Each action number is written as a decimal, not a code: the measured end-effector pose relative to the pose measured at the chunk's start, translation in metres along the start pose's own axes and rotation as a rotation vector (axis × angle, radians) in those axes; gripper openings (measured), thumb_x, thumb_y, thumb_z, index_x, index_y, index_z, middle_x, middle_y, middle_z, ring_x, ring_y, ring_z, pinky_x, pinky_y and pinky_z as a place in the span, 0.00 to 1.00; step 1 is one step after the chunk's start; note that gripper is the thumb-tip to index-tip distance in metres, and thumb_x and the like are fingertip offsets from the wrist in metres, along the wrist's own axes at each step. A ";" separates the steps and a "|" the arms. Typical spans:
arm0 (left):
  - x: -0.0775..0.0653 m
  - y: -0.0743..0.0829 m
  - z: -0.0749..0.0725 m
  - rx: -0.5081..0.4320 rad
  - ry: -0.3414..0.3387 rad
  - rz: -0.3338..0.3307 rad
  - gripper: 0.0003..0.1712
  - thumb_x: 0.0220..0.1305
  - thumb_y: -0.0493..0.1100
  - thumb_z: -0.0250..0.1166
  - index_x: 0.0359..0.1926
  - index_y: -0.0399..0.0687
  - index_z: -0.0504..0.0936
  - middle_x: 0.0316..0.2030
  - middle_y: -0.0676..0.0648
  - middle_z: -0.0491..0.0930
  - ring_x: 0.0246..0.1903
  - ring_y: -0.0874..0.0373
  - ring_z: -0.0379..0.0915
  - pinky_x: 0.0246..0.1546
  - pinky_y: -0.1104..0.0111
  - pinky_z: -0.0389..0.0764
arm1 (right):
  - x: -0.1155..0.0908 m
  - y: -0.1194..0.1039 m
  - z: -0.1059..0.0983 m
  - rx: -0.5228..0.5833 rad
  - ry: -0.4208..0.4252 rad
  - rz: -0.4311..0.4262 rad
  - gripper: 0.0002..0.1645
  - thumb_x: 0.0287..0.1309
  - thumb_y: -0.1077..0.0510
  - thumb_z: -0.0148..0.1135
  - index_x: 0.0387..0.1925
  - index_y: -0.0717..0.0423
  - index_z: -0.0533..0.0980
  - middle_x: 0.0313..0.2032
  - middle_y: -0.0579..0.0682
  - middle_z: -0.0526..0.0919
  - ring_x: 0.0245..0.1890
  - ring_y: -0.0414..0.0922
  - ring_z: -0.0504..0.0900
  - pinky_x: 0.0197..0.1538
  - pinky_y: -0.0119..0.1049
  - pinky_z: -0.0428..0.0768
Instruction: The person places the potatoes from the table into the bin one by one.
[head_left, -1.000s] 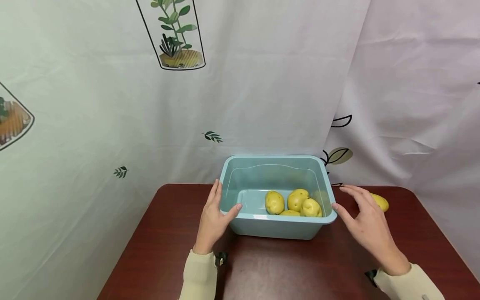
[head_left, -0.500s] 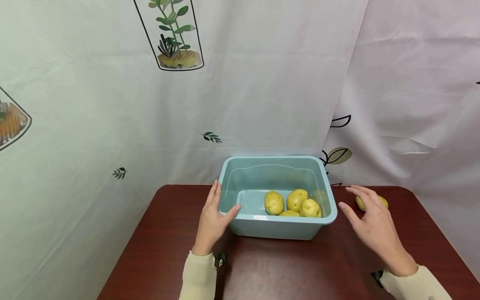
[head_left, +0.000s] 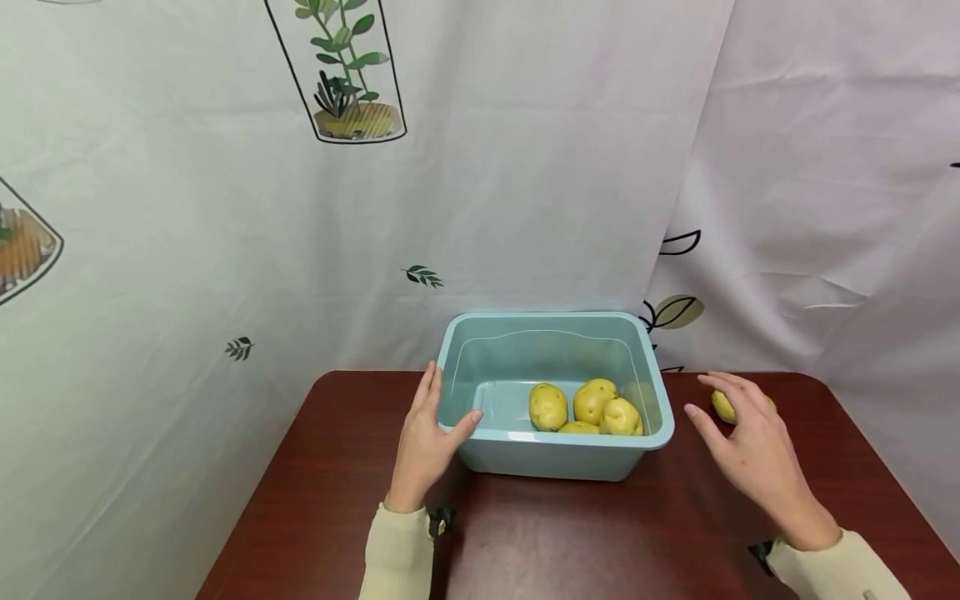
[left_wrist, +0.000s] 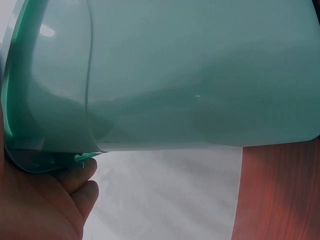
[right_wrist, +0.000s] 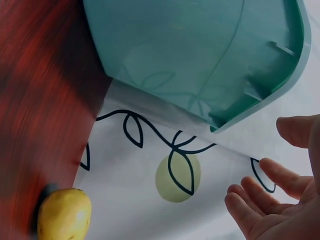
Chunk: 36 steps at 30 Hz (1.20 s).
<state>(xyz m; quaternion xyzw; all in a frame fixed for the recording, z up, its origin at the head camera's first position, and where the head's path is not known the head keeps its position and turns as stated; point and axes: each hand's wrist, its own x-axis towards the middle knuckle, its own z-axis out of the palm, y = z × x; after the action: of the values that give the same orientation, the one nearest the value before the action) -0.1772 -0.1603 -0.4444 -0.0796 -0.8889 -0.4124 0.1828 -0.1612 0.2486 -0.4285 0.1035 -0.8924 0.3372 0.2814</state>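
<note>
A light blue plastic bin (head_left: pixel 555 461) stands upright on the table, its back near the wall cloth. Several yellow potatoes, one of them (head_left: pixel 548 407), lie inside, mostly toward the right. At the near left corner my left hand (head_left: pixel 422 446) rests against the rim, fingers straight along the side and thumb over the front edge. In the left wrist view its fingertips (left_wrist: pixel 82 175) show beside the rim. My right hand (head_left: pixel 757 454) hovers right of the bin, apart from it, fingers loosely bent and holding nothing. Beyond that hand lies another potato (head_left: pixel 723 407), partly covered in the head view.
The dark red wooden table (head_left: pixel 555 542) extends around the bin. Behind it hangs a pale cloth (head_left: pixel 540 183) printed with plants and leaves. Black bands (head_left: pixel 441 522) show at both wrists, by the cream sleeves (head_left: pixel 397 554).
My right hand has come away from the bin's right rim and moved right, toward the potato on the table. My left hand and the bin stay in place.
</note>
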 end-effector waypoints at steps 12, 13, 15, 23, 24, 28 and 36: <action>0.000 0.000 0.000 -0.009 -0.007 -0.010 0.54 0.62 0.64 0.68 0.77 0.41 0.56 0.78 0.55 0.49 0.75 0.53 0.51 0.68 0.46 0.62 | -0.001 0.019 0.004 -0.018 0.031 0.009 0.34 0.54 0.62 0.74 0.62 0.63 0.73 0.57 0.66 0.73 0.54 0.64 0.73 0.49 0.61 0.67; -0.001 0.000 0.000 -0.011 -0.007 -0.010 0.54 0.62 0.64 0.68 0.77 0.41 0.56 0.78 0.55 0.49 0.75 0.53 0.51 0.68 0.46 0.62 | -0.001 0.021 0.005 -0.020 0.032 0.007 0.34 0.54 0.63 0.74 0.62 0.63 0.73 0.57 0.66 0.74 0.54 0.64 0.73 0.49 0.60 0.67; -0.001 0.001 0.000 -0.012 -0.008 -0.008 0.54 0.62 0.64 0.68 0.77 0.40 0.56 0.78 0.55 0.49 0.75 0.53 0.51 0.68 0.46 0.62 | -0.002 0.024 0.005 -0.021 0.038 0.004 0.34 0.53 0.63 0.73 0.62 0.64 0.74 0.57 0.66 0.74 0.53 0.64 0.73 0.49 0.59 0.66; -0.001 0.000 0.000 -0.013 -0.003 0.001 0.54 0.62 0.64 0.68 0.77 0.40 0.56 0.78 0.55 0.49 0.75 0.53 0.51 0.68 0.46 0.62 | -0.003 0.033 0.007 -0.040 0.025 0.024 0.33 0.53 0.64 0.73 0.61 0.65 0.73 0.57 0.66 0.73 0.51 0.63 0.73 0.46 0.58 0.67; -0.001 0.000 0.000 -0.014 -0.001 0.001 0.54 0.62 0.64 0.68 0.77 0.40 0.56 0.78 0.55 0.49 0.75 0.53 0.51 0.68 0.46 0.62 | -0.003 0.034 0.007 -0.042 0.021 0.029 0.33 0.53 0.64 0.73 0.61 0.65 0.73 0.57 0.66 0.73 0.51 0.63 0.73 0.46 0.58 0.67; -0.001 -0.001 0.001 -0.018 -0.001 0.002 0.54 0.62 0.64 0.68 0.78 0.41 0.56 0.78 0.56 0.48 0.75 0.54 0.51 0.68 0.45 0.62 | -0.002 0.040 0.008 -0.056 0.012 0.045 0.33 0.53 0.63 0.73 0.61 0.65 0.73 0.57 0.66 0.72 0.49 0.62 0.73 0.45 0.58 0.67; -0.001 -0.002 0.001 -0.020 0.002 0.010 0.54 0.63 0.65 0.67 0.77 0.40 0.56 0.78 0.56 0.48 0.75 0.54 0.51 0.67 0.46 0.64 | -0.001 0.049 0.009 -0.074 -0.002 0.056 0.33 0.53 0.63 0.73 0.61 0.66 0.73 0.57 0.68 0.72 0.48 0.63 0.72 0.44 0.60 0.68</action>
<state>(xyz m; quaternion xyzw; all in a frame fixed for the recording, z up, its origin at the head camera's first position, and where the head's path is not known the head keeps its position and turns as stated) -0.1774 -0.1611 -0.4469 -0.0855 -0.8843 -0.4203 0.1848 -0.1826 0.2797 -0.4609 0.0683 -0.9072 0.3114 0.2745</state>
